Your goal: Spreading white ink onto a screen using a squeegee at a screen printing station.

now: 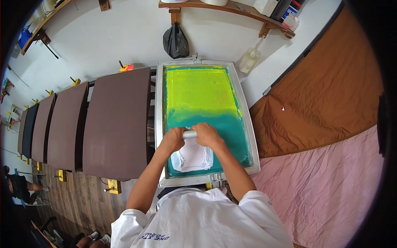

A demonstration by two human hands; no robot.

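A screen printing frame [247,111] with a silvery metal border lies in front of me. Its mesh [198,89] is bright yellow-green at the far part and teal nearer to me. Both hands grip a squeegee with a pale, rounded handle [190,134], near the middle of the screen. My left hand [175,139] wraps its left end, and my right hand [205,134] closes over its right end. On the near side of the squeegee spreads a thick patch of white ink [192,156]. The squeegee's blade is hidden from view.
To the left runs a row of boards, the nearest a brown platen [118,124], with yellow clamps [114,186] along their edges. A wooden shelf [231,9] and a black plastic bag [176,40] are on the far wall. Brown fabric [326,82] and pink fabric [322,186] hang right.
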